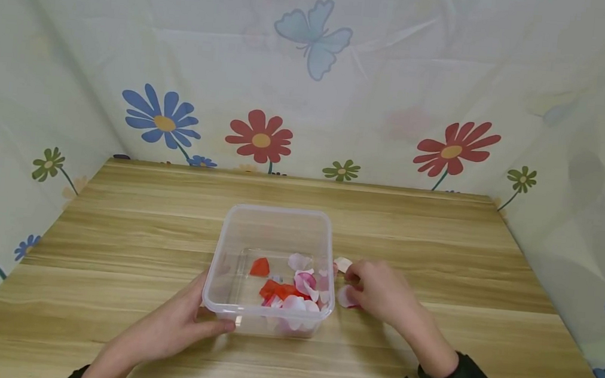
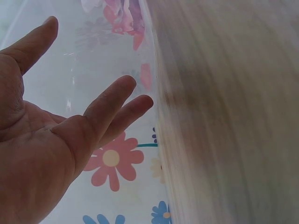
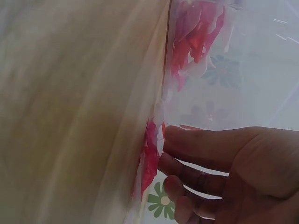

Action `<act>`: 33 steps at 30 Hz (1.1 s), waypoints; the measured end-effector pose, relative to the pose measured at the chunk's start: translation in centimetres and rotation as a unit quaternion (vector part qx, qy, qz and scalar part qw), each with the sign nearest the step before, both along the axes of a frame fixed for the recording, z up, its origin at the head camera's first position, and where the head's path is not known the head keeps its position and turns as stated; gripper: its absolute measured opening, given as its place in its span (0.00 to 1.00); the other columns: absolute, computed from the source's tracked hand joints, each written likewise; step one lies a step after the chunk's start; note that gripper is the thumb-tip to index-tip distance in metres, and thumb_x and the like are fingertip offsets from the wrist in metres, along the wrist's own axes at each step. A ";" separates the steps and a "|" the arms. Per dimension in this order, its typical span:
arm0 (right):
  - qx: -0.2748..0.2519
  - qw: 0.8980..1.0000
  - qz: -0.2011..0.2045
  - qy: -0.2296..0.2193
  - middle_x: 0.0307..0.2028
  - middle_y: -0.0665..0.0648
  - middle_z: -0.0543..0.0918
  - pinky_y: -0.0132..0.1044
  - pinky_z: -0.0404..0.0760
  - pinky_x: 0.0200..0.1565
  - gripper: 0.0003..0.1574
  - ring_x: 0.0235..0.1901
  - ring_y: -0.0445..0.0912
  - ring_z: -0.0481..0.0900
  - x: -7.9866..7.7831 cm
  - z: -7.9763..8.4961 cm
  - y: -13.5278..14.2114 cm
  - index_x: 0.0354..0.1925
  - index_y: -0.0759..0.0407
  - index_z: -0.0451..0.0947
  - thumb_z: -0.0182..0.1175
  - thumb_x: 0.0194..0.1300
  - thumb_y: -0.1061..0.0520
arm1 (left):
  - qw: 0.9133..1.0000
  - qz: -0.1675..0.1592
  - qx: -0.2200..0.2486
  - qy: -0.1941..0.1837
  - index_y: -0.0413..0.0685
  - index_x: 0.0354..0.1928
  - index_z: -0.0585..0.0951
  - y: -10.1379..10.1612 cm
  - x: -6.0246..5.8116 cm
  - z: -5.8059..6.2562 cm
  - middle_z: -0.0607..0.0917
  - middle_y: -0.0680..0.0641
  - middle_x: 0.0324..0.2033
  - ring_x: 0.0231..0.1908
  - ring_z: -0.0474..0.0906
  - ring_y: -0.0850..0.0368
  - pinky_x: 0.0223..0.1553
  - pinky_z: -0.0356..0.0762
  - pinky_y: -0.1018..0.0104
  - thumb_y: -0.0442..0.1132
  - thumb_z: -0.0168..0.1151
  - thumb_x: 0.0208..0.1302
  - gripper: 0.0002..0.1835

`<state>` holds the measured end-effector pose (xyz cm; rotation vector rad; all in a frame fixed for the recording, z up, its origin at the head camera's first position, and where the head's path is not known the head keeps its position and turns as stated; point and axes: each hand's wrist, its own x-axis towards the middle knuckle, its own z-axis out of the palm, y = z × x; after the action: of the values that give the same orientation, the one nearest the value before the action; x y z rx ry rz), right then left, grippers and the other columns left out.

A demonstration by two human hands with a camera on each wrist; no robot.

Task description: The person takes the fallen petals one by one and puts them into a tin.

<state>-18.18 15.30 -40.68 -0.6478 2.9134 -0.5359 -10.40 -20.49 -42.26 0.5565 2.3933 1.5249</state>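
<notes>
A clear plastic box stands on the table with red, pink and white artificial flower petals inside. My left hand is at its left front corner, thumb along the front and fingers against the side. In the left wrist view, the fingers of that hand look straight and spread. To the right of the box, my right hand reaches down to loose petals on the table. In the right wrist view its thumb and bent fingers touch the edge of these petals; whether they pinch one is not clear.
The wood-grain table reaches back to a white cloth wall printed with flowers and a butterfly. Similar cloth hangs at the left and right. A pale petal lies close to the box's right side.
</notes>
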 end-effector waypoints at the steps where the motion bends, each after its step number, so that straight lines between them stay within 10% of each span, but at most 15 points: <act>1: 0.002 1.000 0.007 0.000 0.28 0.49 0.79 0.40 0.73 0.29 0.06 0.28 0.44 0.73 0.0 -0.1 0.0 0.36 0.57 0.85 0.72 0.59 0.63 | 1.000 0.002 0.000 -0.001 0.73 0.81 0.45 0.0 0.0 0.0 0.64 0.46 0.74 0.62 0.74 0.46 0.60 0.74 0.54 0.43 0.75 0.63 0.57; 13: 0.011 0.999 0.031 -0.014 0.20 0.44 0.73 0.36 0.69 0.25 0.13 0.22 0.40 0.70 0.3 -0.4 0.2 0.24 0.52 0.80 0.72 0.57 0.65 | 1.000 0.001 -0.005 -0.002 0.72 0.81 0.45 0.0 0.0 0.0 0.63 0.46 0.74 0.62 0.74 0.45 0.60 0.74 0.51 0.42 0.76 0.63 0.57; 33: -0.041 0.999 -0.033 0.009 0.27 0.49 0.80 0.37 0.75 0.28 0.06 0.26 0.43 0.74 0.3 2.4 0.7 0.35 0.58 0.84 0.71 0.61 0.66 | 1.000 -0.007 0.002 0.009 0.71 0.82 0.43 0.0 0.1 0.2 0.64 0.45 0.74 0.61 0.75 0.46 0.59 0.73 0.54 0.43 0.74 0.65 0.56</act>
<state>-17.88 15.99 -38.31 -0.5700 2.9517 -0.6632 -10.33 -20.54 -42.08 0.5899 2.3945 1.5267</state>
